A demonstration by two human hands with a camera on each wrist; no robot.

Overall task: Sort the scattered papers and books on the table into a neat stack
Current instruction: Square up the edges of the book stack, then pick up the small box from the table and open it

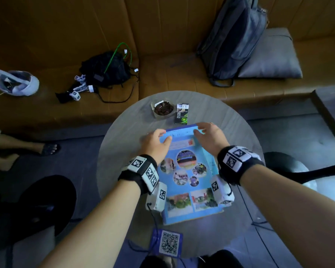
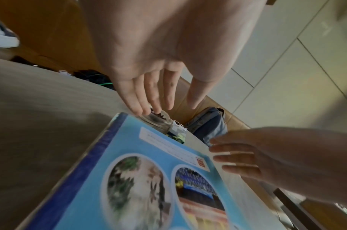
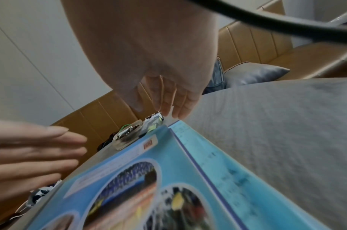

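Observation:
A blue book point(image 1: 186, 180) with round photos on its cover lies on the round grey table point(image 1: 124, 132), on top of a paler blue sheet point(image 1: 209, 161) that sticks out along its right side. My left hand point(image 1: 161, 136) sits at the book's far left corner, thumb lying on the cover and fingers straight. At the far right corner is my right hand point(image 1: 200, 129), fingers also extended over the far edge. The left wrist view shows the left hand point(image 2: 160, 105) spread above the book point(image 2: 141, 179). The right wrist view shows the right hand point(image 3: 164, 109) above the book's corner point(image 3: 129, 179) and the sheet point(image 3: 218, 163).
Just beyond the book stand a glass ashtray point(image 1: 163, 111) and a cigarette pack point(image 1: 181, 114). A blue QR card point(image 1: 169, 242) lies at the table's near edge. On the brown sofa behind are a backpack point(image 1: 234, 39), a grey cushion point(image 1: 273, 55) and a black bag with cables point(image 1: 106, 70).

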